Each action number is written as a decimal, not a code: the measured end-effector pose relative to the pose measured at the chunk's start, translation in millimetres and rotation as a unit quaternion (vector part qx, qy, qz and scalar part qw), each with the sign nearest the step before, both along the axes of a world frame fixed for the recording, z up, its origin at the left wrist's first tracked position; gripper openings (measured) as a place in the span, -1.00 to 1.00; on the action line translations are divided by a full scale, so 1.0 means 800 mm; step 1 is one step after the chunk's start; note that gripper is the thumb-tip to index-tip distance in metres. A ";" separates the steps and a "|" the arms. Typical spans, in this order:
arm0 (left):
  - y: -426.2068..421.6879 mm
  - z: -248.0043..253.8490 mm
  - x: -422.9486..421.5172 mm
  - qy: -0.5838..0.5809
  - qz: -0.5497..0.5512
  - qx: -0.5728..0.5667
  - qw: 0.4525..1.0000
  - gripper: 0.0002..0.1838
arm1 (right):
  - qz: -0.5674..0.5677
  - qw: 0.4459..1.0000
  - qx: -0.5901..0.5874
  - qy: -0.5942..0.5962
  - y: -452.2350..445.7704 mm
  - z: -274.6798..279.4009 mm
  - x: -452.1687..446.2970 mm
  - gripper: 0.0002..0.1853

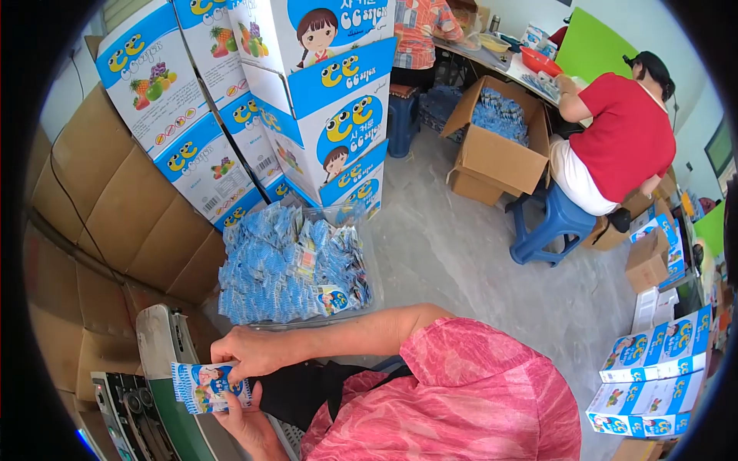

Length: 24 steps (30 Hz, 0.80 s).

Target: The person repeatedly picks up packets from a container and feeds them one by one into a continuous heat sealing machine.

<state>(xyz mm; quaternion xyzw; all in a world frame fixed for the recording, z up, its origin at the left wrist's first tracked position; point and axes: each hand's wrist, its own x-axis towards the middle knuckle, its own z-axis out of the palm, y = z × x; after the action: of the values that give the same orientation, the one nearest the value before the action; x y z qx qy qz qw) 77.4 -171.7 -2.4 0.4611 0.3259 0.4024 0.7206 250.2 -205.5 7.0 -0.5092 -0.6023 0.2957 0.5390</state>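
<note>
A small stack of blue-and-white printed sachets (201, 388), with a cartoon girl on the front one, is held between my two hands. My left hand (247, 429) grips its near side, thumb on the front sachet. From above, my right hand (242, 352) bends over the stack, its fingers closed on the upper edge; the fingertips are partly hidden. Beneath the sachets lies the green surface (181, 426) of a machine. Just beyond my right forearm stands a clear plastic bin (374, 288) heaped with similar blue sachets (265, 265).
Printed cartons (338, 92) are stacked behind the bin. Brown padded panels (115, 184) line the left wall. A person in red (626, 123) sits on a blue stool (550, 227) beside an open carton (500, 165) of sachets. Another person in an orange shirt (419, 34) sits farther back.
</note>
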 end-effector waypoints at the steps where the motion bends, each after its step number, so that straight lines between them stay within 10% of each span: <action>1: -0.001 0.000 -0.005 0.000 0.000 0.001 1.000 -0.38 | -0.001 1.000 0.005 -0.003 0.002 -0.001 -0.004 -0.68; 6: 0.003 0.005 -0.017 0.001 0.008 -0.005 1.000 -0.41 | -0.086 0.974 0.180 -0.109 0.009 -0.006 -0.021 -0.69; 14: 0.002 -0.002 -0.021 0.017 0.034 -0.021 0.999 -0.40 | 0.005 1.000 0.007 -0.004 -0.003 0.006 -0.018 -0.78; 24: -0.006 0.010 -0.038 -0.052 0.058 -0.010 0.997 -0.40 | -0.017 0.992 0.120 0.026 0.019 -0.010 -0.049 -0.78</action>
<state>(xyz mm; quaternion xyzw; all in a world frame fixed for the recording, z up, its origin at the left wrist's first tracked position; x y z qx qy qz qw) 46.9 -176.5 5.4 0.4128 0.3179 0.4635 0.7167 211.0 -190.0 -0.9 -0.4431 -0.6106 0.2249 0.6167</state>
